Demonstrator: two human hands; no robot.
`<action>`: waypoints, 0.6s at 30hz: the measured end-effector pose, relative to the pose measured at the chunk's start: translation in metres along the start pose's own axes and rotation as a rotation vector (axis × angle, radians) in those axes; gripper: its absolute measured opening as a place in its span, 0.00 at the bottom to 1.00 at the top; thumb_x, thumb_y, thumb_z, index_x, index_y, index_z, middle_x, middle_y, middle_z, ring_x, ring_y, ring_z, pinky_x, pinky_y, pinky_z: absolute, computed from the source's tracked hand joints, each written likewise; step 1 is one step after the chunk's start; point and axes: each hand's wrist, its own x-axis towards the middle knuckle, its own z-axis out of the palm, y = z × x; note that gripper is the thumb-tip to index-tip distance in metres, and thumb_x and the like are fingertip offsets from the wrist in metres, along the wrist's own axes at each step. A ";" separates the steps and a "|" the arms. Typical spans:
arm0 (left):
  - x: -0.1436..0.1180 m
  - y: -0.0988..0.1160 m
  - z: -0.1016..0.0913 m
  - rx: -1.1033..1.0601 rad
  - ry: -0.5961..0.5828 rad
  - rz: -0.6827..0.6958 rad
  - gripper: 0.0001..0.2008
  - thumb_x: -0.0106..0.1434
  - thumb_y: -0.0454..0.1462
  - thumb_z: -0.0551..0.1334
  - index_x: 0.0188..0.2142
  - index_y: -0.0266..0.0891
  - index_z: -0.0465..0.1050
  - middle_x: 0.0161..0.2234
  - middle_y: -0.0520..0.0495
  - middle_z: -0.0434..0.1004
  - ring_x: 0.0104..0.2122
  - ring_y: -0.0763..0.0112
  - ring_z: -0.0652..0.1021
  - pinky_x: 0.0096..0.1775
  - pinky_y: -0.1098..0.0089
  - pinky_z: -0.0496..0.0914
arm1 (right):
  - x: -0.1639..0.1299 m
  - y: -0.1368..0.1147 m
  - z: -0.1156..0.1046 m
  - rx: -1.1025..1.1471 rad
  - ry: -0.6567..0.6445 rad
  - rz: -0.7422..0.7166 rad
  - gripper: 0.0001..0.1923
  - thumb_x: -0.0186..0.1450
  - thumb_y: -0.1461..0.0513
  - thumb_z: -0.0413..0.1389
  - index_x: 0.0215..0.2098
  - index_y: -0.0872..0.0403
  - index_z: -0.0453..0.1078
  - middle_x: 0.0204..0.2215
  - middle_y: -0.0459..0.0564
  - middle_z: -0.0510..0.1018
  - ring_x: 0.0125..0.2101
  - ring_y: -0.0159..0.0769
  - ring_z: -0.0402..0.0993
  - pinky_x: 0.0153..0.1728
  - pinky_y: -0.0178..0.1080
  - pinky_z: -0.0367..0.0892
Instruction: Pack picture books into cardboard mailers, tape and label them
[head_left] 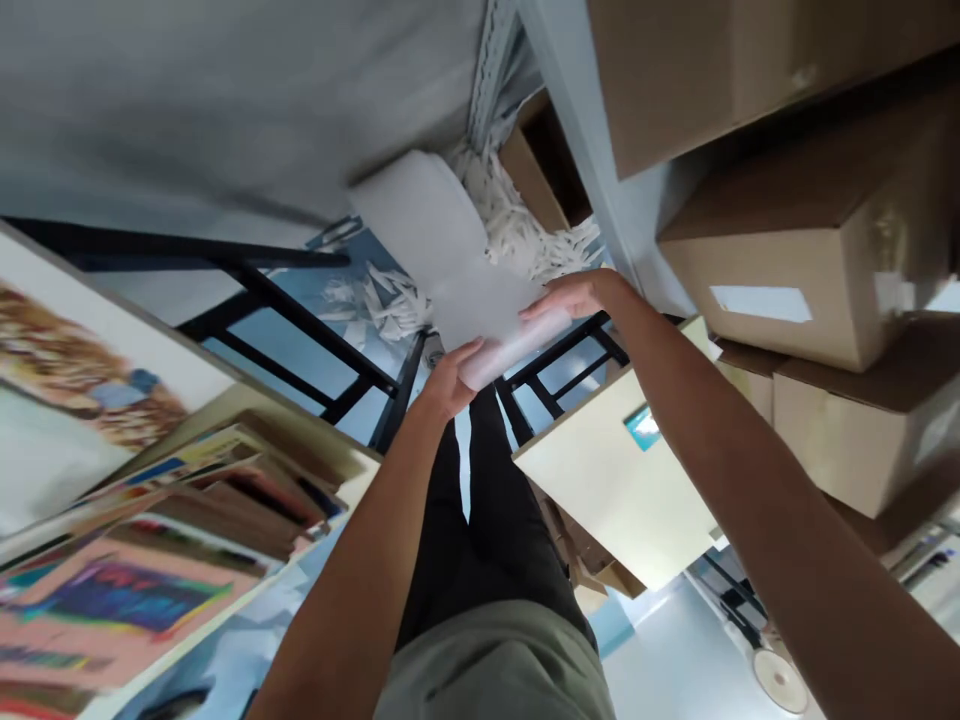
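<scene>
A white packing sheet (480,295), which looks like thin foam, runs from a thick white roll (420,205) on the floor up to my hands. Its near end forms a rolled or folded bundle; whether anything lies inside is hidden. My left hand (448,384) grips the left end of this bundle, thumb on top. At its right end, my right hand (574,294) holds the sheet with the fingers bent over its upper face.
White shredded strips (517,220) lie around an open carton (541,165). Cardboard boxes (757,270) fill the shelf on the right. Black metal frames (300,340) flank my legs. A pale board (615,480) stands to the right, stacked books (150,570) to the left.
</scene>
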 end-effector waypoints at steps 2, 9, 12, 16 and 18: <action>-0.031 0.001 0.007 -0.015 -0.064 -0.019 0.20 0.64 0.30 0.74 0.56 0.37 0.85 0.50 0.42 0.91 0.53 0.56 0.89 0.60 0.63 0.82 | -0.034 -0.010 -0.003 0.092 -0.186 0.018 0.23 0.57 0.48 0.81 0.45 0.49 0.86 0.52 0.54 0.90 0.59 0.55 0.85 0.61 0.53 0.80; -0.130 -0.003 0.028 0.043 -0.170 -0.087 0.22 0.73 0.32 0.70 0.64 0.40 0.81 0.48 0.45 0.92 0.48 0.60 0.91 0.60 0.64 0.83 | -0.146 -0.023 -0.008 0.213 -0.235 -0.082 0.31 0.57 0.43 0.81 0.48 0.53 0.86 0.51 0.59 0.90 0.60 0.61 0.84 0.60 0.59 0.82; -0.171 -0.006 0.037 0.094 -0.207 -0.092 0.18 0.75 0.34 0.68 0.63 0.41 0.82 0.48 0.45 0.92 0.50 0.59 0.91 0.60 0.63 0.83 | -0.184 -0.014 -0.012 0.169 0.026 -0.087 0.36 0.56 0.42 0.82 0.51 0.56 0.84 0.50 0.60 0.89 0.59 0.64 0.85 0.57 0.60 0.83; -0.219 -0.014 0.047 0.180 -0.245 -0.036 0.15 0.74 0.41 0.68 0.57 0.42 0.85 0.49 0.43 0.92 0.58 0.52 0.89 0.63 0.58 0.82 | -0.228 0.011 -0.024 0.165 0.332 -0.109 0.37 0.61 0.41 0.80 0.53 0.58 0.82 0.49 0.60 0.89 0.61 0.67 0.83 0.58 0.63 0.81; -0.238 -0.021 0.052 0.225 -0.266 0.008 0.18 0.72 0.48 0.70 0.55 0.43 0.86 0.49 0.42 0.92 0.62 0.48 0.86 0.65 0.54 0.81 | -0.249 0.030 -0.033 0.209 0.335 -0.100 0.35 0.62 0.41 0.79 0.53 0.58 0.81 0.48 0.59 0.88 0.63 0.67 0.81 0.59 0.63 0.80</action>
